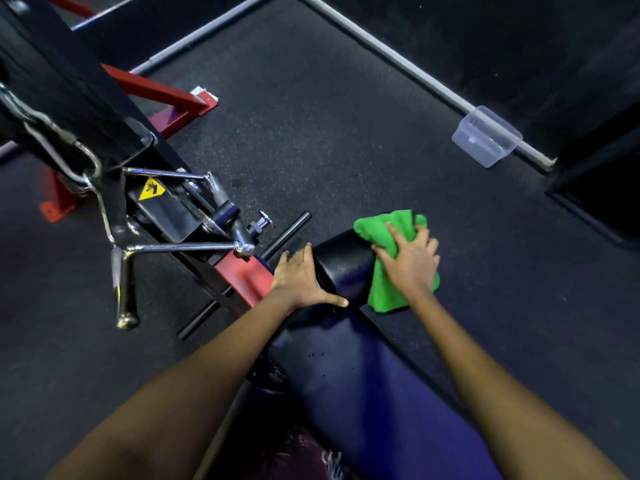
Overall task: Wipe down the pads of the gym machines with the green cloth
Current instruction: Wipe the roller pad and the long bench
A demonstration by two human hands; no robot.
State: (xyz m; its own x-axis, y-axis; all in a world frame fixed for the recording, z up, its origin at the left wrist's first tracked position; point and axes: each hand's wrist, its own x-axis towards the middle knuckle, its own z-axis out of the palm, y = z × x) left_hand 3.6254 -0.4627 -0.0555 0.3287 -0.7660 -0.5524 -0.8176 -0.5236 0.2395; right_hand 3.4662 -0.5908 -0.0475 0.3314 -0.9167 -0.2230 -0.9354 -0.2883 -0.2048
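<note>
A black roller pad point(343, 261) lies at the far end of a long dark seat pad point(363, 382). The green cloth point(384, 282) drapes over the roller's right end. My right hand point(410, 259) presses the cloth onto the roller, fingers spread and bent over it. Against the roller's left end rests my left hand point(304, 278), fingers straight and the thumb stretched along its near side.
A chrome V-handle point(166, 244) on a chain hangs at the left from a black and red machine frame point(114, 112). A black footbar point(284, 237) crosses behind the roller. A clear plastic tub point(485, 136) sits on the grey floor rail point(398, 60). Dark rubber flooring surrounds all.
</note>
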